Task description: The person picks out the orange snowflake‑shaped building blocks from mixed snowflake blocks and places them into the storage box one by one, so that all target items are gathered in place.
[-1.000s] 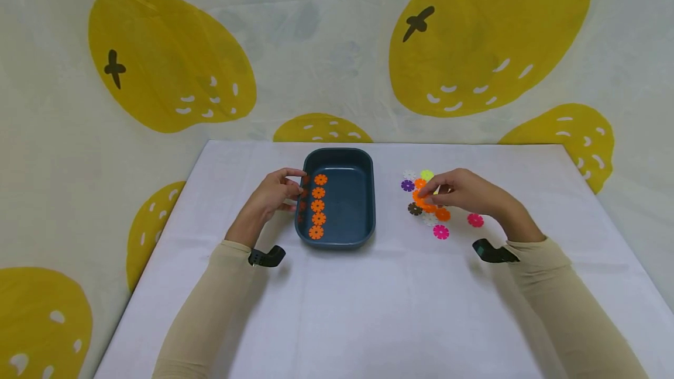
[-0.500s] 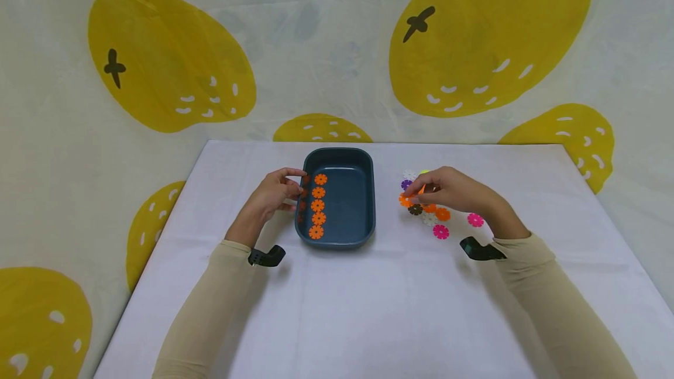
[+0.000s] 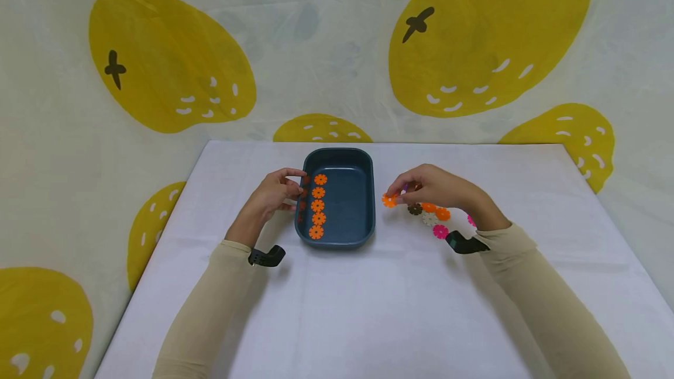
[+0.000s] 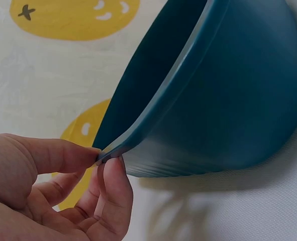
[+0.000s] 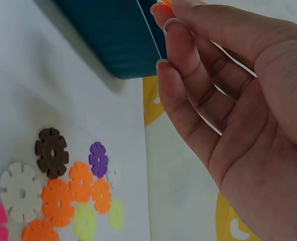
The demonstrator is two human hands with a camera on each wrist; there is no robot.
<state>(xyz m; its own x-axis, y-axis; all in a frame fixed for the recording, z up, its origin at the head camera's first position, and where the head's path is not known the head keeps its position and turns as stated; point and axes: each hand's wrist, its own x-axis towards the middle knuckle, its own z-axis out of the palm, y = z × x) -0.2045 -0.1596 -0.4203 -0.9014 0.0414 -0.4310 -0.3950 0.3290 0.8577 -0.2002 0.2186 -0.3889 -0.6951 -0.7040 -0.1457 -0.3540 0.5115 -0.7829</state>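
My left hand (image 3: 271, 195) pinches the left rim of a dark blue rectangular tub (image 3: 348, 209); in the left wrist view, thumb and fingertips clasp the tub's edge (image 4: 161, 103). Inside, along the left side, runs a column of orange notched snowflake discs (image 3: 318, 206), with reddish reflections on the wall beside it. Right of the tub, my right hand (image 3: 434, 189) holds another orange snowflake disc (image 3: 389, 200) between thumb and fingertips, close to the tub's right wall. Only a sliver of this orange piece (image 5: 167, 3) shows in the right wrist view.
Below and behind the right hand lies a loose group of snowflake discs: brown (image 5: 52, 152), white (image 5: 21, 192), purple (image 5: 98, 159), pale yellow, pink (image 3: 440, 231) and several orange (image 5: 58, 202). A white cloth (image 3: 337, 309) covers the table, and a fruit-print sheet hangs behind.
My right hand has moved left from the pile toward the tub, carrying an orange snowflake disc. The left hand and the tub have stayed in place.
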